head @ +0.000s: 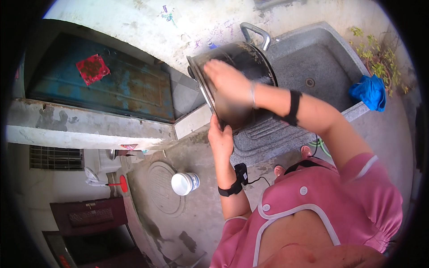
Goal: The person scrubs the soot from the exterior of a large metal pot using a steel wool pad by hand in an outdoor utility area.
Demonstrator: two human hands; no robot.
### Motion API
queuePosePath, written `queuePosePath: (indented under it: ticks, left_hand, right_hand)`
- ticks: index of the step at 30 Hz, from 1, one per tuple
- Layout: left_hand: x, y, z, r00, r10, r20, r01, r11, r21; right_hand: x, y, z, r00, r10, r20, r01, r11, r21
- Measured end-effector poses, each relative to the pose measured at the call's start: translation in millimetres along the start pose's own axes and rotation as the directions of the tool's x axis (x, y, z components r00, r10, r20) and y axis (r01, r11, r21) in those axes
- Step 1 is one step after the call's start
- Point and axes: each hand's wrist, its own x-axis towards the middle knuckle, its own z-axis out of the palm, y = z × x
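A large dark metal pot (pixel 246 63) is tipped on its side over the ribbed washboard (pixel 264 137) of a grey stone sink (pixel 321 63). Its rim faces left, and its outer wall looks stained and worn. My left hand (pixel 221 137) grips the lower part of the rim, thumb on the near side. Across the pot's outer wall lies my right hand (pixel 231 78), blurred, with its fingers close together. Whether anything sits under that palm is hidden. A bent metal tube (pixel 256 31) shows behind the pot, and a blue cloth (pixel 368 93) hangs over the sink's right edge.
A white bucket (pixel 185 184) stands on the concrete floor beside a round manhole cover (pixel 164 182). Green hose (pixel 324 147) lies by the feet below the sink. Leafy plants (pixel 378 57) grow at the right. A stained wall (pixel 201 20) runs behind the pot.
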Motion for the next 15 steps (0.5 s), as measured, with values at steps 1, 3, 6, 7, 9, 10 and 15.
queuePosePath:
  ticks: [1,3,6,7,9,10,15]
  left_hand:
    - [-1,-1,-1,1.0,0.004,0.014,-0.003,0.999,-0.04]
    - [-3,4,6,1.0,0.005,0.022,-0.005,1.0,-0.013]
    - [1,8,4,0.999,0.012,0.032,-0.013,1.0,0.025]
    - [1,6,4,0.999,0.008,0.042,-0.009,1.0,0.026]
    - [0,-1,-1,1.0,0.005,0.026,-0.005,1.0,0.009]
    - [1,-4,-1,0.999,0.007,0.033,-0.007,1.0,-0.007]
    - [-2,-1,0,0.997,-0.07,0.019,0.071,0.995,-0.067]
  right_hand:
    - [24,18,0,0.996,0.075,0.058,-0.078,0.996,0.051]
    - [71,64,-2,0.82,0.262,0.51,-0.25,0.964,-0.092]
    - [76,67,7,0.861,0.235,0.451,-0.215,0.972,-0.096]
    - [68,58,12,0.867,0.225,0.444,-0.224,0.973,-0.055]
    - [32,21,12,0.994,-0.033,0.108,0.022,0.995,0.101]
    - [8,2,6,0.989,-0.144,-0.019,0.144,0.99,-0.001]
    - [-77,-14,-9,0.996,-0.082,0.046,0.073,0.98,0.185]
